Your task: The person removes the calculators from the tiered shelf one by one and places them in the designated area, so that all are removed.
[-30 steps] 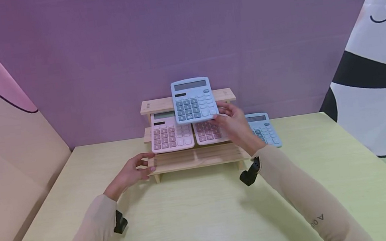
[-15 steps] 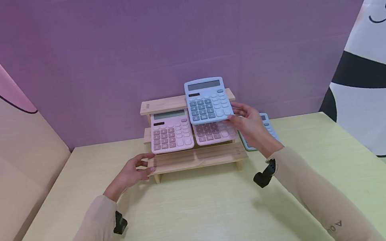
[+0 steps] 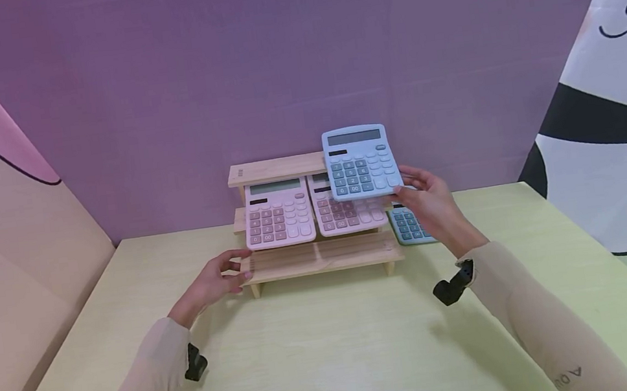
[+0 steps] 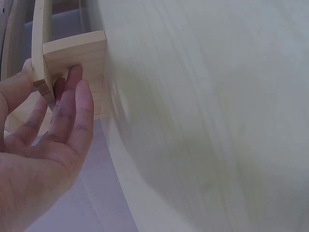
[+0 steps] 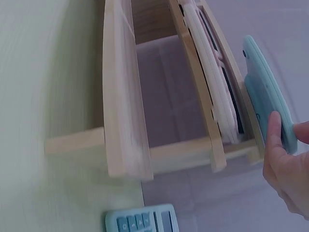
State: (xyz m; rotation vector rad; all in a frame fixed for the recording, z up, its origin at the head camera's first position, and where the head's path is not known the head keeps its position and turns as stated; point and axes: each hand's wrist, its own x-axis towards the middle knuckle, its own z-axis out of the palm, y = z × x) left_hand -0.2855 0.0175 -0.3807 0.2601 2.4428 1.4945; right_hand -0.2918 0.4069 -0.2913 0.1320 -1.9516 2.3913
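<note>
My right hand (image 3: 434, 203) pinches a light blue calculator (image 3: 360, 162) by its lower right corner, keys facing me. It overlaps the right part of the stepped wooden rack's top board and hides some of a pink calculator (image 3: 345, 216) below. A second pink calculator (image 3: 279, 218) leans beside that one on the middle step. At the rack's lower left end, my left hand (image 3: 215, 280) grips the bottom board (image 3: 321, 258), thumb on one side and fingers curled behind, as the left wrist view shows. In the right wrist view, the held calculator (image 5: 268, 92) stands tilted close to the top board.
Another blue calculator (image 3: 411, 229) is at the rack's right side, partly hidden by my right hand. The rack stands on a pale wooden table (image 3: 309, 352) before a purple backdrop (image 3: 297, 60). Printed cartoon panels flank both sides.
My right hand has carried the blue calculator rightward along the top of the rack, uncovering the left pink calculator. My left hand has stayed at the rack's end.
</note>
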